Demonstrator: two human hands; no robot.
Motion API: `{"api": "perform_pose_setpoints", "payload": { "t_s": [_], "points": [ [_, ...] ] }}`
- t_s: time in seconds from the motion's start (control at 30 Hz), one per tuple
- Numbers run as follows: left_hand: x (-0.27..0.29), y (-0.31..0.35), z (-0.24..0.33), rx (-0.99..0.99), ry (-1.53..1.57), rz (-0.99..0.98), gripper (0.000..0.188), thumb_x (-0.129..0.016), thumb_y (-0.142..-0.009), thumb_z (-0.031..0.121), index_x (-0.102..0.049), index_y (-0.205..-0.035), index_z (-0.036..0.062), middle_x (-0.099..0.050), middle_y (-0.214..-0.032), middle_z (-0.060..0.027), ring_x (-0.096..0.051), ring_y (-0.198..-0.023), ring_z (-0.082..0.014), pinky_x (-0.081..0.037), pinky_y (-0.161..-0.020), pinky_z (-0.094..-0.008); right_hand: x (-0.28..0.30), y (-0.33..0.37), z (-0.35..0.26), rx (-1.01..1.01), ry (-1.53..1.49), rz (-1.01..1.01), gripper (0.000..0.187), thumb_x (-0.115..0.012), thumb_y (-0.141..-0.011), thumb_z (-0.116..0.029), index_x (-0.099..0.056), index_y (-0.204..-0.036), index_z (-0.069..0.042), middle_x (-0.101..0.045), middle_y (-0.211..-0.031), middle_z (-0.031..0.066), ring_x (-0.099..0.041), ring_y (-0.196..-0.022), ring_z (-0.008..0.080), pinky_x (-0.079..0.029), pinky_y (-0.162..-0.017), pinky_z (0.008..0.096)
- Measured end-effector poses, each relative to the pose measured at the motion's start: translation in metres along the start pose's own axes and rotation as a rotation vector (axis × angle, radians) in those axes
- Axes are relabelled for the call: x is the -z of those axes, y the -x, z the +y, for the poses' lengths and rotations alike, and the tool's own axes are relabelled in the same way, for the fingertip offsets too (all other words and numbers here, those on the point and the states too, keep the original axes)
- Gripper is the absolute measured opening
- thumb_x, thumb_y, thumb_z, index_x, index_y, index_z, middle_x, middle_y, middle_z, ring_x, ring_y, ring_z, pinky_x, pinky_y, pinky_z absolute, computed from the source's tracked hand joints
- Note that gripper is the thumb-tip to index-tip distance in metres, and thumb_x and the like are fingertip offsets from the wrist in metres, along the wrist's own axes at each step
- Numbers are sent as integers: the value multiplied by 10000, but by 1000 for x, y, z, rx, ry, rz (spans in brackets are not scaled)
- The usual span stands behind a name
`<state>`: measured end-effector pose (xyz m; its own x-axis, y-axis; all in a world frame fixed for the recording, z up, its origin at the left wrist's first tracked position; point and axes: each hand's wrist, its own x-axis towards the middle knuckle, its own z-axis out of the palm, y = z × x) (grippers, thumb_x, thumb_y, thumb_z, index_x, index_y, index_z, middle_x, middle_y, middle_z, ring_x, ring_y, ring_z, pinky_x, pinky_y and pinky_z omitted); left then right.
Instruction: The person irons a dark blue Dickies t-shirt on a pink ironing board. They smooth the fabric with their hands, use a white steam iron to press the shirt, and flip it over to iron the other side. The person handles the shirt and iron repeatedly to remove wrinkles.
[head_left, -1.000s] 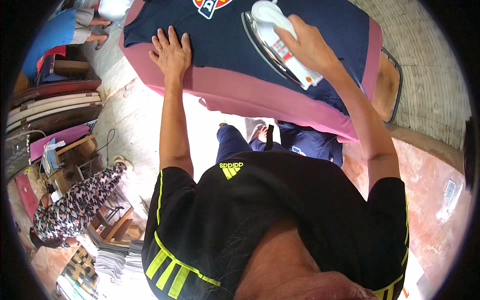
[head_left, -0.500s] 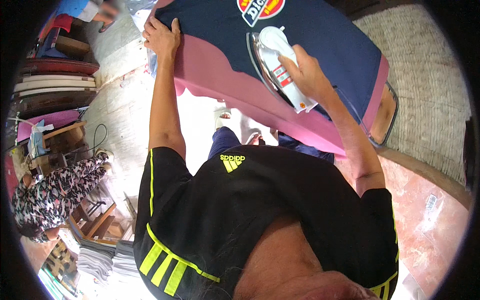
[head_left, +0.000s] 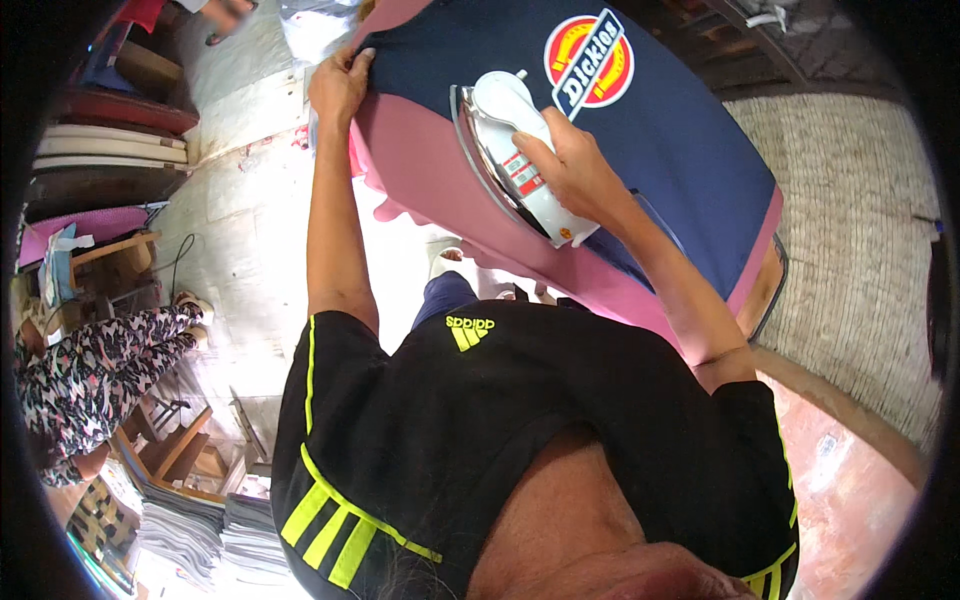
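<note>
A dark blue shirt [head_left: 690, 170] with a round red and yellow patch [head_left: 590, 60] lies flat on a pink padded ironing board [head_left: 420, 170]. My right hand [head_left: 570, 170] grips the handle of a white clothes iron [head_left: 515, 160], which rests on the shirt near the board's front edge. My left hand [head_left: 338, 85] presses on the shirt's edge at the left end of the board, fingers curled over the fabric.
A person in patterned trousers [head_left: 90, 360] sits at the left. Stacks of folded cloth [head_left: 190, 520] lie at the lower left beside wooden furniture [head_left: 170, 450]. A woven mat [head_left: 850, 220] covers the floor at the right.
The view has shifted, so board and shirt sit further right and look larger. My left hand has moved from flat on the shirt to gripping its left edge. The iron stays in my right hand.
</note>
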<state>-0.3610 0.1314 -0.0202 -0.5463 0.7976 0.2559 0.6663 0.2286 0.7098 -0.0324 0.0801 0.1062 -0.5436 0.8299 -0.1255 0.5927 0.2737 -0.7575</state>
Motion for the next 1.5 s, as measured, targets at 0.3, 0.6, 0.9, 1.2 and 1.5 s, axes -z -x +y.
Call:
{"api": "perform_pose_setpoints", "payload": {
  "t_s": [0.3, 0.6, 0.9, 1.2, 1.5],
  "points": [
    [8, 9, -11, 88, 358, -18, 325, -742, -883, 369, -770, -933, 49, -678, -671, -71, -587, -618, -122, -463, -610, -283, -29, -91, -29, 253, 14, -114, 372, -591, -979, -311, -528, -956, 55, -658, -846, 308, -684, -782, 413, -513, -678, 446],
    [40, 30, -22, 89, 385, 283, 332, -601, -987, 309, -750, -1023, 14, -729, -896, -119, -637, -791, -158, -490, -761, -308, -40, -137, -47, 245, 181, -147, 464, -556, -985, -408, -534, -1018, 53, -633, -935, 325, -626, -892, 466, -489, -772, 501],
    [-40, 36, 2, -262, 28, 121, 548, -384, -1058, 411, -557, -1337, -28, -516, -1414, -229, -397, -1375, -381, -307, -1136, -441, 10, -22, 11, 205, 134, -71, 392, -588, -984, -366, -552, -1032, 21, -643, -846, 233, -652, -760, 300, -502, -725, 412],
    [-41, 52, 26, -296, -284, 130, 744, -434, -975, 549, -405, -1479, 3, -326, -1559, -267, -242, -1453, -482, -135, -1180, -584, 18, 145, 30, -180, -9, 76, 343, -548, -1000, -330, -496, -1038, 7, -650, -873, 332, -697, -855, 456, -516, -707, 482],
    [-31, 40, 30, -202, -230, 161, 698, -607, -901, 522, -473, -1436, 94, -489, -1430, -218, -400, -1341, -437, -311, -1071, -606, 12, 91, 22, -138, -103, 167, 363, -586, -989, -310, -496, -1006, 41, -647, -841, 314, -704, -816, 414, -503, -686, 477]
  ]
}}
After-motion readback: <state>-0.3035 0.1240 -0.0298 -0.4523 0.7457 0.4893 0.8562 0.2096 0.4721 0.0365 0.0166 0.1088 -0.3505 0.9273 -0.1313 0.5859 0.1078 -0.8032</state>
